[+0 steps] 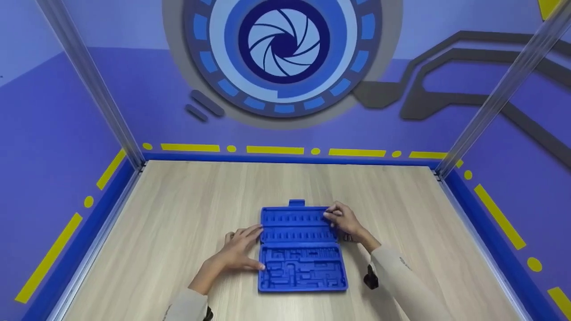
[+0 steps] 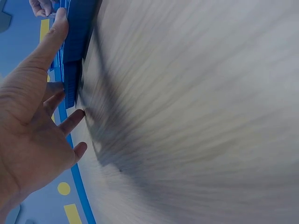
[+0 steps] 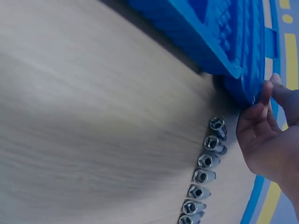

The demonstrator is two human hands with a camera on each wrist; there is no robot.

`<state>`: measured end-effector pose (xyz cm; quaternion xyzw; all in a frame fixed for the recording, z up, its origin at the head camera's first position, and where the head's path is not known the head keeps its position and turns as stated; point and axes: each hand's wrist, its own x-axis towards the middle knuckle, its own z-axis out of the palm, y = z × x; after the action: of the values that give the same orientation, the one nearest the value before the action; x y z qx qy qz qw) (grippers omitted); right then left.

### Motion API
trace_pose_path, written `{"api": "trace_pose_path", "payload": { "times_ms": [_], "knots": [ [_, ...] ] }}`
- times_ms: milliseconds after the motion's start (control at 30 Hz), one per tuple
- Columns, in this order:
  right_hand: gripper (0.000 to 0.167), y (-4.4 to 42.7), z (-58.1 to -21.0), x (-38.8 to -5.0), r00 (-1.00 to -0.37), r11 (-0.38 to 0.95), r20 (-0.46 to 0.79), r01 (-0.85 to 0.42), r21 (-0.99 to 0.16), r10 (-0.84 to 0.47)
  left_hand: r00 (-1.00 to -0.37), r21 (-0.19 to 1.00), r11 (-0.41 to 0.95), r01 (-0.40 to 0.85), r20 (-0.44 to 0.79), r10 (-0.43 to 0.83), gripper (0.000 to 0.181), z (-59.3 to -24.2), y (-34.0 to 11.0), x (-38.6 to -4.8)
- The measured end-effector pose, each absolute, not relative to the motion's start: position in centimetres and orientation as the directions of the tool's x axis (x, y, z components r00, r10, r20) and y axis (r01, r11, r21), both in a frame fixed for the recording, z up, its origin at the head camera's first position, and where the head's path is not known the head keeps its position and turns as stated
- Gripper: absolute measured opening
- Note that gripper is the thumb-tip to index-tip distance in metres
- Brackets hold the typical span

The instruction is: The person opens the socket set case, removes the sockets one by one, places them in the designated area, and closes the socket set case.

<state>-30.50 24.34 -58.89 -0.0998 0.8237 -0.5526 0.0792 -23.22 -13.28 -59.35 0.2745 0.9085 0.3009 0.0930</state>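
A blue plastic socket-set case [image 1: 299, 243] lies unfolded on the table, with moulded recesses in both halves. At its left side is my left hand [image 1: 238, 249], fingers spread; the thumb touches the near half's edge and fingertips touch the far half. My right hand [image 1: 345, 219] is at the far half's right end, thumb and fingers curled together over the last recess; what they pinch is mostly hidden, seemingly a small metal socket. Several silver sockets [image 3: 208, 161] stand in a row on the table beside the case, below the right hand [image 3: 268, 126].
The wood-grain table [image 1: 200, 200] runs to a blue wall [image 1: 134, 98] with yellow markings. Metal posts [image 1: 495, 98] rise at the back corners. A latch tab [image 1: 297, 203] sticks out from the case's far edge.
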Motion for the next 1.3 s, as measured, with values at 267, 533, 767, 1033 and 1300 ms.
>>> {"api": "trace_pose_path", "payload": {
  "times_ms": [267,533,767,1033,1300],
  "knots": [
    [0.027,25.6,-57.6,-30.2,-0.964,0.365,-0.046,-0.055,-0.93,-0.263,-0.832,0.602,0.667,0.439,-0.008,0.555,0.111,-59.3,-13.1,-23.4],
    [0.038,27.7,-56.2,-29.2,-0.956,0.446,-0.01,-0.128,-0.886,-0.293,-0.83,0.603,0.668,0.437,-0.015,0.557,0.113,-59.4,-12.6,-23.5],
    [0.035,29.8,-55.4,-28.4,-0.948,0.44,0.005,-0.153,-0.885,-0.318,-0.831,0.6,0.67,0.438,-0.014,0.556,0.113,-59.3,-12.8,-23.6],
    [0.039,32.3,-54.8,-27.7,-0.95,0.47,-0.067,-0.089,-0.878,-0.305,-0.826,0.585,0.673,0.453,-0.009,0.564,0.113,-59.2,-13.3,-23.5],
    [0.046,35.0,-54.6,-27.0,-0.933,0.471,-0.126,-0.052,-0.881,-0.338,-0.829,0.59,0.673,0.447,-0.01,0.559,0.112,-59.3,-13.3,-23.4]
  ]
}}
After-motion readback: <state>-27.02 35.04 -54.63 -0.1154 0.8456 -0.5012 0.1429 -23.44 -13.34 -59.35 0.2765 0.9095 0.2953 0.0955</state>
